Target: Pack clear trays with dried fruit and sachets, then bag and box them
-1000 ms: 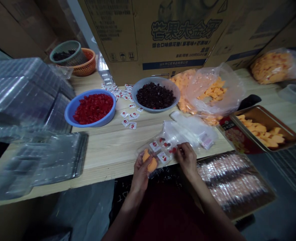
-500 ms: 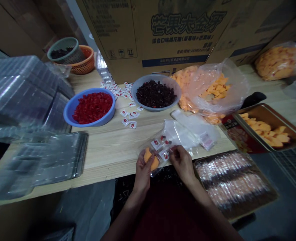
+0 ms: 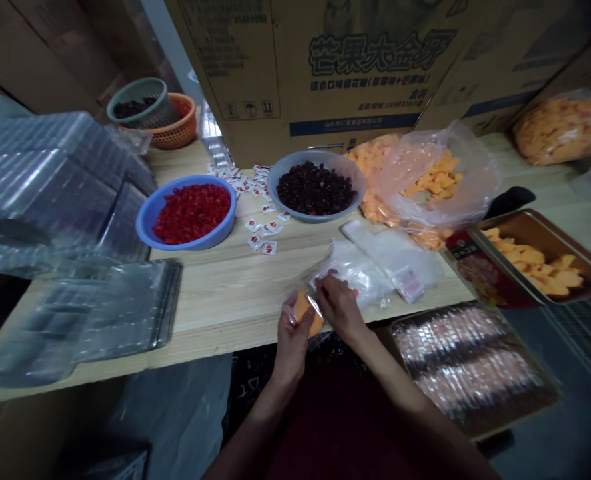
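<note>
At the table's near edge both hands work on a small clear plastic pack [image 3: 309, 301] with an orange piece [image 3: 305, 310] inside. My left hand [image 3: 293, 333] grips the pack's left end around the orange piece. My right hand [image 3: 339, 305] lies over the pack's right part and covers the small red-and-white sachets seen there earlier. A loose heap of clear bags [image 3: 375, 261] lies just beyond the hands.
Blue bowl of red pieces [image 3: 191, 212], grey bowl of dark pieces [image 3: 316, 187], scattered sachets [image 3: 261, 230], bags of orange pieces [image 3: 425, 180], metal tray with orange pieces [image 3: 535, 253], stacked clear trays [image 3: 100, 313] at left, filled packs [image 3: 470, 367] lower right, cardboard boxes behind.
My right hand slid left along the pack, from its right end to over its middle, hiding the sachets. The left hand kept its grip on the orange end.
</note>
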Motion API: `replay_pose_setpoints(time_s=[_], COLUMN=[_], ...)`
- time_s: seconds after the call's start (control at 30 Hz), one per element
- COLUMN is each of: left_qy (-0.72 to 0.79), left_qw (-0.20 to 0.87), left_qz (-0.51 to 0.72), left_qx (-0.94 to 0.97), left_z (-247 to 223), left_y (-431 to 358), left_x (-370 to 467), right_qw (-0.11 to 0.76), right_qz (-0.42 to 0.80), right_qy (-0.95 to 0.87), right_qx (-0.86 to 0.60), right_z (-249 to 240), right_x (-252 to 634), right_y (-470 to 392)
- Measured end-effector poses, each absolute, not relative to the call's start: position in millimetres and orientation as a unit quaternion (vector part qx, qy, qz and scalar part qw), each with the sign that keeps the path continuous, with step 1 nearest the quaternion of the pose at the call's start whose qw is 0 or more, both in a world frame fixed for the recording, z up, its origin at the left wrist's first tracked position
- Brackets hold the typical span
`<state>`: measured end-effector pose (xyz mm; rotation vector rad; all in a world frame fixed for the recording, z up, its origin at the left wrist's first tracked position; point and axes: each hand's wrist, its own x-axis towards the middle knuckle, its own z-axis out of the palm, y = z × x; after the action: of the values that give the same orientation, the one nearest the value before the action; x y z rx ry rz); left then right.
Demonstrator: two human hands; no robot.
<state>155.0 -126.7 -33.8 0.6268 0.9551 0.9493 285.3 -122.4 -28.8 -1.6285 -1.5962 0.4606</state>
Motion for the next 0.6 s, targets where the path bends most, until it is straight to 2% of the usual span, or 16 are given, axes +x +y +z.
replay_pose_setpoints(time_s=[0.13, 0.23, 0.43, 0.6], left_qy=[0.438, 0.435, 0.405, 0.390], left_qw=[0.723, 0.738, 0.787, 0.767], left_qz=[0.457, 0.422, 0.274, 0.316], left_qx=[0.276, 0.298, 0.375, 0.400], left_z=[-34, -27, -23, -38], left_y=[-134, -133, -113, -91], left_x=[158, 144, 114, 145], right_qw=[0.411, 0.426, 0.416, 0.409], right_qz=[0.270, 0.302, 0.306, 0.299], right_qy=[-0.629, -0.588, -0.580, -0.591], right_qx=[-0.603, -0.618, -0.630, -0.628], right_z=[-17, -12, -3, 4], right_x=[259, 260, 278, 275], right_y=[-139, -141, -136, -140])
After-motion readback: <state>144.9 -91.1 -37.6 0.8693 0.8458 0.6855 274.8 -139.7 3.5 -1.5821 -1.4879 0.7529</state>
